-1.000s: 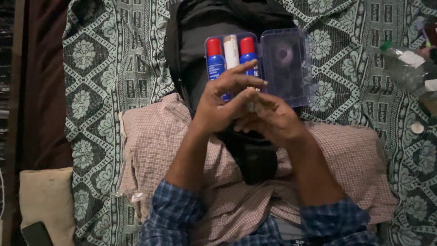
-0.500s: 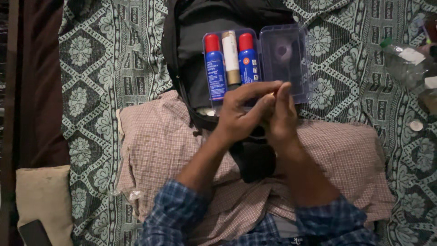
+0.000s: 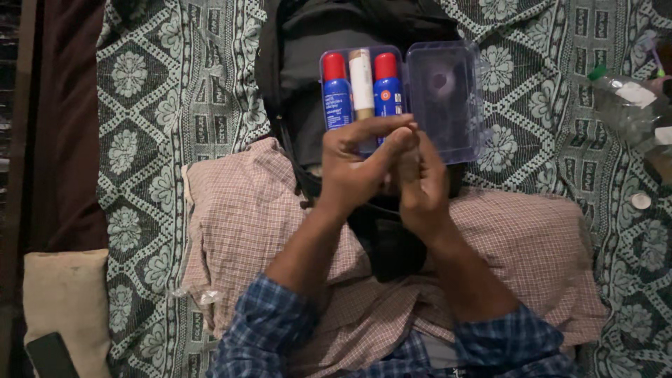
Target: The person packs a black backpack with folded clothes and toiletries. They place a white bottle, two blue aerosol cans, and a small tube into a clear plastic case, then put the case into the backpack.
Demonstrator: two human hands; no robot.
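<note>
My left hand (image 3: 353, 171) and my right hand (image 3: 422, 187) are pressed together above a checked pink cloth (image 3: 238, 224). Their fingers close on a small pale object (image 3: 409, 159), mostly hidden between them. Just beyond the fingertips lies an open clear plastic case (image 3: 444, 98) on a black bag (image 3: 308, 42). The case's left half holds two blue spray cans with red caps (image 3: 336, 91) (image 3: 386, 87) and a beige tube (image 3: 361, 80) between them. Its lid half is empty.
A green patterned bedspread (image 3: 161, 105) covers the surface. A clear plastic bottle with a green cap (image 3: 623, 98) and a small white round piece (image 3: 640, 201) lie at the right. A beige cushion (image 3: 66, 301) and a dark phone (image 3: 49, 357) sit at bottom left.
My hands have drawn closer together and turned more upright. They now sit slightly lower over the case, with the left fingers curled over the right hand's fingertips.
</note>
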